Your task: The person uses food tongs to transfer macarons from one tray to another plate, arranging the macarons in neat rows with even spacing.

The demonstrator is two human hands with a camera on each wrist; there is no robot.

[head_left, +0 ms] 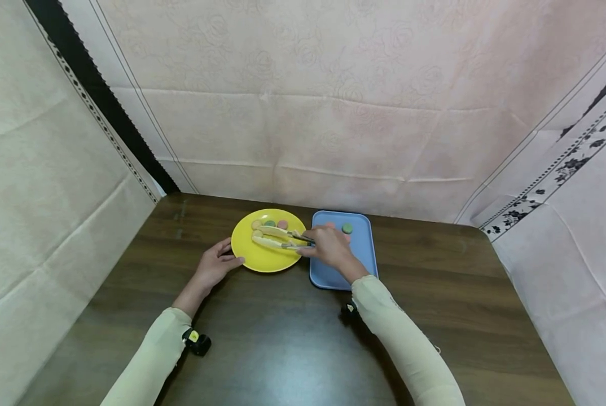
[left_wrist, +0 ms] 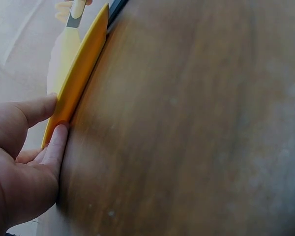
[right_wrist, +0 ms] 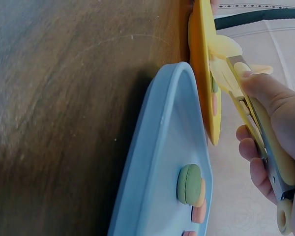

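My left hand [head_left: 215, 266] pinches the near-left rim of a yellow plate [head_left: 264, 264]; in the left wrist view its thumb [left_wrist: 42, 109] lies at the rim's top and a finger [left_wrist: 56, 147] under it. Cream-handled tongs [right_wrist: 273, 142] are gripped in my right hand [head_left: 328, 246]. Their pale tips spread over the plate, close to a yellow macaron [head_left: 257, 233]. Farther back on the plate sit another yellow macaron [head_left: 256, 224], a green one [head_left: 269, 224] and a pink one [head_left: 282, 224]. My right hand partly covers the blue tray [head_left: 328, 279].
The blue tray stands just right of the plate on the dark wooden table [head_left: 262, 338]. On it lie a green macaron [right_wrist: 189, 184], an orange-toned one [right_wrist: 202, 192] and pink ones [right_wrist: 199, 212]. Pale patterned cloth [head_left: 308, 129] hangs behind the table and at both sides.
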